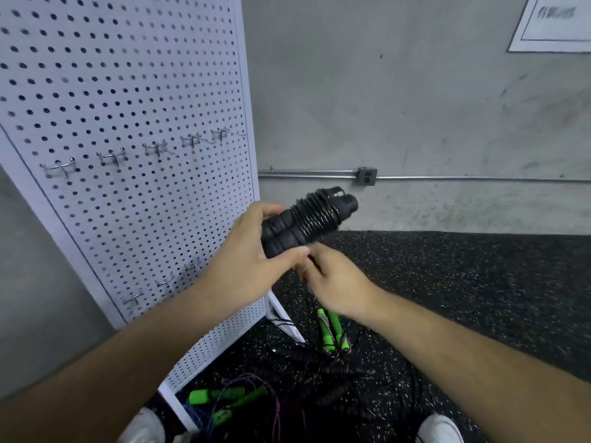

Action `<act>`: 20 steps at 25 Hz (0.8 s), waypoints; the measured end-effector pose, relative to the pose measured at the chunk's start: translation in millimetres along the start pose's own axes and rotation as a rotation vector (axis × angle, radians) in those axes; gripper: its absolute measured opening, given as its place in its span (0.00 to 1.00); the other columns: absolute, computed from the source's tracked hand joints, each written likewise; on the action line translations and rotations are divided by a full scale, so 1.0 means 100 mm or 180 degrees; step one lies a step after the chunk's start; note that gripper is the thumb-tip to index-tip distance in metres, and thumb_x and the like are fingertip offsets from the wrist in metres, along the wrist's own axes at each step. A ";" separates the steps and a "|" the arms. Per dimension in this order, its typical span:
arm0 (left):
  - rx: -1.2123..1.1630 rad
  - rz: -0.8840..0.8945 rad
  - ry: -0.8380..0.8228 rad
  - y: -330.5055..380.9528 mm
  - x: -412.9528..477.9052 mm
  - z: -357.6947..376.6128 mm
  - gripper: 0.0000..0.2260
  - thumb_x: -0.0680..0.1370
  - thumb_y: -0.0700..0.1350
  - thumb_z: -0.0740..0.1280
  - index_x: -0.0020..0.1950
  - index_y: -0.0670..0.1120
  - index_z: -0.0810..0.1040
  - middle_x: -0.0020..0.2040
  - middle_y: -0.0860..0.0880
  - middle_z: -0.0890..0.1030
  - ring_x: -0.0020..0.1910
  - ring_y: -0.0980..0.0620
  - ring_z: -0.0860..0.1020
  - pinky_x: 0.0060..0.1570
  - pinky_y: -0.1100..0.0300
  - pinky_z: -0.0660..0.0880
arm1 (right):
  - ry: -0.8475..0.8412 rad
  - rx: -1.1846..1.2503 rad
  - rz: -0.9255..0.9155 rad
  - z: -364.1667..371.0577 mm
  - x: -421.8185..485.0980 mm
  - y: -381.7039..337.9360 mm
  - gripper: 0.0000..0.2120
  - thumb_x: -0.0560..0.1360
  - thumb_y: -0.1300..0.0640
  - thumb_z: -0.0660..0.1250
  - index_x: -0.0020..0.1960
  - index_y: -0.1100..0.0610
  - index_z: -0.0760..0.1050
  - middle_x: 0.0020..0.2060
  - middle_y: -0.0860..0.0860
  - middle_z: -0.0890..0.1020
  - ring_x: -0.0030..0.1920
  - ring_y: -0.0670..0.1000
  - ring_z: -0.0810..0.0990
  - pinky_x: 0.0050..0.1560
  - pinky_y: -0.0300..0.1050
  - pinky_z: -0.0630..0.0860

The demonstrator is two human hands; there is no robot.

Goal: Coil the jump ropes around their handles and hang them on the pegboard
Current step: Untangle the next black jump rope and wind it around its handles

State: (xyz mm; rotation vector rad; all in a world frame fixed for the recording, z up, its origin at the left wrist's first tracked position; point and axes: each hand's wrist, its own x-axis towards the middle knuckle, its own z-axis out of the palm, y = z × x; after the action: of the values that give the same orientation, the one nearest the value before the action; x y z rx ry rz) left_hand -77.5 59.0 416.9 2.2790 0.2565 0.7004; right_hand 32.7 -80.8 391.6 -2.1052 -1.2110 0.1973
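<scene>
Pegboard (128, 123): white, upright at left, standing on the speckled black floor (479, 282). Upper row of hooks (112, 156) bare; a few more hooks lower down.

Floor heap at the pegboard's foot: loose green-handled ropes (332, 330) tangled with dark cord, not yet coiled.

Black jump rope (307, 219): held in the air just right of the pegboard's edge, two handles side by side, cord wound in tight turns round their upper half.

Left hand (249, 247): fingers curled round the handles' lower ends, thumb across the front. Right hand (332, 276): touching the left just beneath the bundle, fingers curled and pinching a thin dark strand, judged the cord's tail.

Step, as judged: finishing the wrap. Keep the tail taut, handles parallel, lay the last turns against the coil, then tuck the end under a turn so nothing springs loose before hanging.

Unclear: right fingertips partly behind the left thumb; tail's length and any tuck not visible; hooks blurred; shoes cut off at the bottom edge.
</scene>
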 end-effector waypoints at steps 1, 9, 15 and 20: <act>-0.0074 -0.0149 0.0074 -0.01 0.04 0.03 0.25 0.74 0.56 0.75 0.65 0.58 0.66 0.59 0.57 0.77 0.57 0.59 0.77 0.62 0.54 0.75 | 0.0128 -0.0082 -0.0110 0.08 0.00 -0.09 0.10 0.84 0.52 0.55 0.49 0.54 0.72 0.35 0.46 0.76 0.32 0.43 0.73 0.32 0.41 0.65; -0.0383 -0.0174 0.0204 0.10 0.12 0.09 0.30 0.85 0.52 0.58 0.83 0.54 0.46 0.73 0.59 0.67 0.68 0.73 0.66 0.72 0.70 0.61 | 0.1499 -0.1328 -0.0351 0.03 0.06 -0.47 0.13 0.77 0.58 0.67 0.60 0.61 0.75 0.48 0.56 0.82 0.49 0.57 0.81 0.45 0.47 0.77; -0.1162 -0.0106 0.0411 0.15 0.11 -0.07 0.27 0.87 0.44 0.54 0.81 0.64 0.48 0.73 0.54 0.73 0.63 0.64 0.76 0.64 0.67 0.72 | 0.1395 -0.0485 -0.1240 -0.13 0.03 -0.44 0.21 0.75 0.54 0.70 0.67 0.56 0.76 0.50 0.47 0.82 0.51 0.45 0.77 0.55 0.35 0.73; -0.1704 -0.0304 0.0352 0.14 0.11 -0.18 0.23 0.87 0.44 0.55 0.72 0.72 0.65 0.65 0.59 0.79 0.61 0.57 0.79 0.65 0.52 0.77 | 0.0648 -0.0733 -0.1768 -0.26 0.04 -0.37 0.25 0.78 0.56 0.64 0.75 0.59 0.68 0.57 0.49 0.80 0.57 0.47 0.77 0.61 0.39 0.73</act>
State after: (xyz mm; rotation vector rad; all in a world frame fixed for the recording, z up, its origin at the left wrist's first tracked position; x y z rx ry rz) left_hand -78.5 63.7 442.5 1.7127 0.1989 0.7431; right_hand 20.3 -78.1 435.0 -1.8274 -1.6919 -0.4135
